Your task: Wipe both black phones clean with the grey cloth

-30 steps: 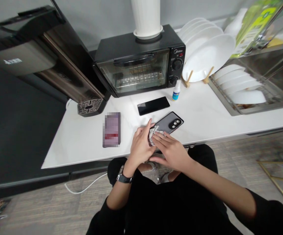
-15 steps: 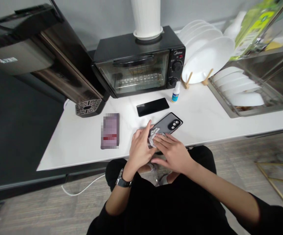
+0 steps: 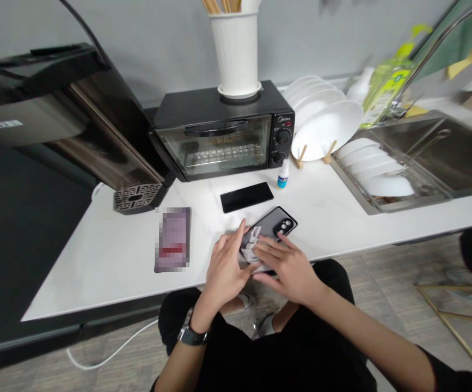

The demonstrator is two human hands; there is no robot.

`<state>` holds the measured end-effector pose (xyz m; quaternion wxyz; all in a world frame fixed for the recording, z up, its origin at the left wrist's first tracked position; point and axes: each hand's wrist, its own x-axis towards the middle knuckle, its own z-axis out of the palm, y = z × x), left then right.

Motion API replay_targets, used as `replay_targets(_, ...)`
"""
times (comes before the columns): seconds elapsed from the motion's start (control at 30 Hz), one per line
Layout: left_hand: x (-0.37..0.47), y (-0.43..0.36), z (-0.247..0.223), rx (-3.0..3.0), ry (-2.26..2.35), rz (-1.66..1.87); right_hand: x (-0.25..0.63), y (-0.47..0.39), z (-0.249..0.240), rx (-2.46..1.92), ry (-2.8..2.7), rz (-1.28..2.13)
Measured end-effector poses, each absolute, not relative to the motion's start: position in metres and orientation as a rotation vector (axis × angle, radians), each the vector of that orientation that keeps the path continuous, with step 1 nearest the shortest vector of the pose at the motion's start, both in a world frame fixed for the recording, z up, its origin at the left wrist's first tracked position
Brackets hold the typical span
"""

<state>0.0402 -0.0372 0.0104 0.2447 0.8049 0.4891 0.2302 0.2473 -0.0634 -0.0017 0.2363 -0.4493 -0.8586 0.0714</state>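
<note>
Left hand (image 3: 226, 267) flat, fingers loosely spread, steadying near end of phone in grey case (image 3: 271, 230); grips nothing. Right hand (image 3: 287, 263) presses crumpled white wipe (image 3: 252, 244) onto case back, fingers together on wipe. Phone lies camera side up near front edge of white counter (image 3: 109, 256). Behind: black toaster oven (image 3: 221, 132), white plates (image 3: 325, 117) in rack, second black phone (image 3: 246, 196), small dropper bottle (image 3: 283, 175).

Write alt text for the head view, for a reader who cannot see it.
Two bare hands, left hand and right hand, press a crumpled wipe onto a phone case lying camera side up near the front edge of a white counter. Behind lie a black phone, a small bottle and a toaster oven, with white plates to the right.
</note>
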Motion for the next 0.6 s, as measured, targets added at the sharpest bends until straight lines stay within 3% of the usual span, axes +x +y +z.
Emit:
replay_targets(0.13, 0.042, -0.036, 0.013, 2.203, 1.35, 0.619, 0.274, -0.05, 0.001, -1.506, -2.227, -0.013)
replay_targets(0.3, 0.041, -0.037, 0.013, 2.169, 1.313, 0.616, 0.244, -0.051, -0.003, -1.136, -2.401, 0.193)
replay_targets(0.47, 0.042, -0.036, 0.015, 2.161, 1.358, 0.592, 0.255, -0.048, -0.002, -1.401, -2.274, 0.06)
replay_targets(0.6, 0.043, -0.036, 0.016, 2.145, 1.378, 0.577, 0.265, -0.05, 0.0, -1.124, -2.46, 0.145)
